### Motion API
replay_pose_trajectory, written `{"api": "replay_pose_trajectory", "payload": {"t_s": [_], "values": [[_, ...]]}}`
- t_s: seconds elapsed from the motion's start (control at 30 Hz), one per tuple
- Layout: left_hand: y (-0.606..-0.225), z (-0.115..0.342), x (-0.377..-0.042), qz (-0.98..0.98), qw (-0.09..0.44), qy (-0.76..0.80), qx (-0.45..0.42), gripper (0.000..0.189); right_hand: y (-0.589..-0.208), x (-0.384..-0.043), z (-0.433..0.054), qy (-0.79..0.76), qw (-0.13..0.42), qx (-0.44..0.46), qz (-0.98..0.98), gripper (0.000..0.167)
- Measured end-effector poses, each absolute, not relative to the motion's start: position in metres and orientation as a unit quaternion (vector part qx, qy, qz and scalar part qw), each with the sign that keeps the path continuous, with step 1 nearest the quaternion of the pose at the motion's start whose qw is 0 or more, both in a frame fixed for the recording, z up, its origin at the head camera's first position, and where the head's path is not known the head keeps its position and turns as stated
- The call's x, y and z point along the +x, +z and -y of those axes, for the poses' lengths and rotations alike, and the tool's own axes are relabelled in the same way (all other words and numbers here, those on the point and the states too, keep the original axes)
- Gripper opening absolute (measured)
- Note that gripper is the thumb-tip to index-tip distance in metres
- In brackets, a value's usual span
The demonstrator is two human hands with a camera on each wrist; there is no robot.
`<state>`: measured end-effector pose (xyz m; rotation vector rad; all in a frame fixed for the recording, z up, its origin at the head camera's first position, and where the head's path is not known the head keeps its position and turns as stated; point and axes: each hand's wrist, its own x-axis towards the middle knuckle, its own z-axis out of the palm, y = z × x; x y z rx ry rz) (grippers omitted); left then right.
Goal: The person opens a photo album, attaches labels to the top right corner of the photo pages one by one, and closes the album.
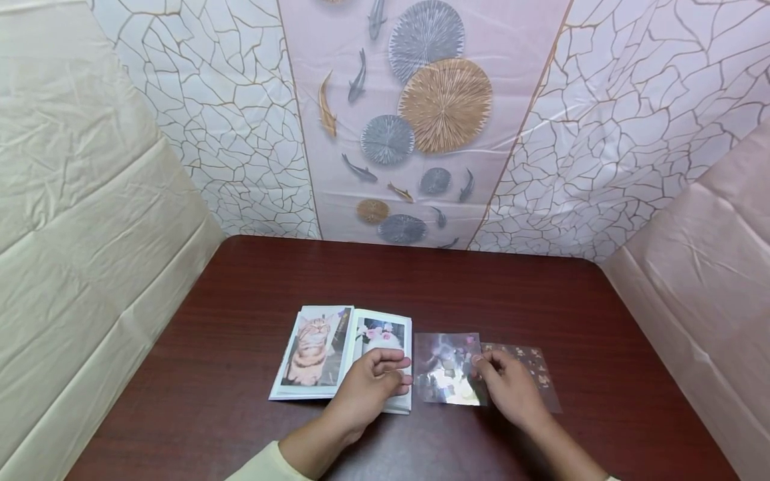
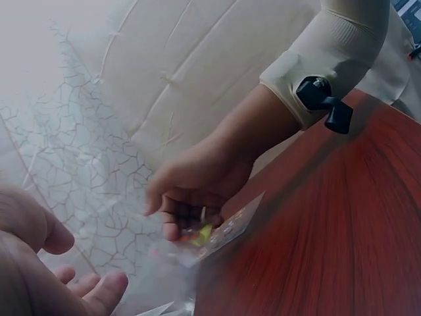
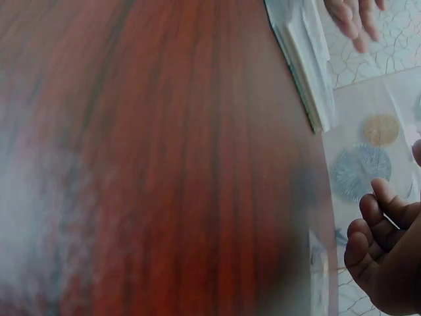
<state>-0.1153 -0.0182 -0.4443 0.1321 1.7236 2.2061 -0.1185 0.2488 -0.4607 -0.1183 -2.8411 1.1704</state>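
An album [image 1: 327, 311] lies spread on the table, with a cat photo [image 1: 311, 354] on its left page and a picture with pink flowers [image 1: 379, 331] on its right. Over the right page hovers my left hand [image 1: 363, 387], fingers loosely bent and holding nothing; it hides the picture's lower part. Between thumb and forefinger, my right hand [image 1: 511, 391] pinches the right edge of a shiny clear plastic sheet [image 1: 442, 357] beside the album. In the left wrist view, the right hand [image 2: 204, 178] has its fingers curled at the film.
A second clear sheet with small flower-like prints [image 1: 535, 361] lies to the right, partly under my right hand. The dark red-brown table [image 1: 385, 274] ends at a patterned cloth backdrop [image 1: 252, 133], with pale cloth walls [image 1: 78, 200] at both sides.
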Motion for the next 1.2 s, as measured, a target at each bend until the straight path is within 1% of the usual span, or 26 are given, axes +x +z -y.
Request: {"api": "replay_pose_trajectory", "payload": {"t_s": [0.1,0.3,0.37,0.43,0.53,0.6,0.77,0.83,0.9,1.07,1.13,1.2], "values": [[-0.444,0.021,-0.115,-0.621,0.168,0.763,0.055,0.032,-0.464,-0.120,-0.252,0.371,0.024,-0.037,0.928,0.025],[-0.441,0.029,-0.112,-0.673,0.174,0.712,0.100,0.025,-0.472,-0.122,-0.254,0.346,0.036,-0.015,0.937,0.022],[-0.440,0.034,-0.110,-0.699,0.163,0.685,0.123,0.023,-0.473,-0.122,-0.254,0.336,0.035,-0.011,0.941,0.022],[-0.439,0.038,-0.108,-0.734,0.141,0.648,0.149,0.020,-0.473,-0.123,-0.255,0.322,0.033,-0.008,0.946,0.022],[-0.439,0.045,-0.106,-0.789,0.086,0.576,0.194,0.019,-0.474,-0.123,-0.256,0.304,0.032,-0.004,0.952,0.023],[-0.439,0.049,-0.103,-0.828,0.035,0.509,0.231,0.019,-0.475,-0.124,-0.256,0.287,0.035,-0.001,0.957,0.023],[-0.446,0.057,-0.099,-0.887,-0.114,0.296,0.337,0.029,-0.479,-0.125,-0.257,0.252,0.050,0.016,0.966,0.018],[-0.449,0.059,-0.098,-0.892,-0.142,0.224,0.367,0.035,-0.481,-0.125,-0.258,0.245,0.058,0.025,0.967,0.016],[-0.453,0.061,-0.096,-0.898,-0.138,0.170,0.383,0.044,-0.481,-0.125,-0.258,0.243,0.063,0.031,0.967,0.015],[-0.457,0.064,-0.088,-0.915,-0.068,0.096,0.386,0.071,-0.480,-0.124,-0.258,0.240,0.073,0.039,0.967,0.013],[-0.459,0.064,-0.087,-0.918,-0.047,0.084,0.384,0.076,-0.480,-0.125,-0.258,0.234,0.083,0.041,0.968,0.013],[-0.460,0.065,-0.086,-0.919,-0.039,0.077,0.385,0.078,-0.479,-0.126,-0.258,0.230,0.095,0.046,0.967,0.012]]}}
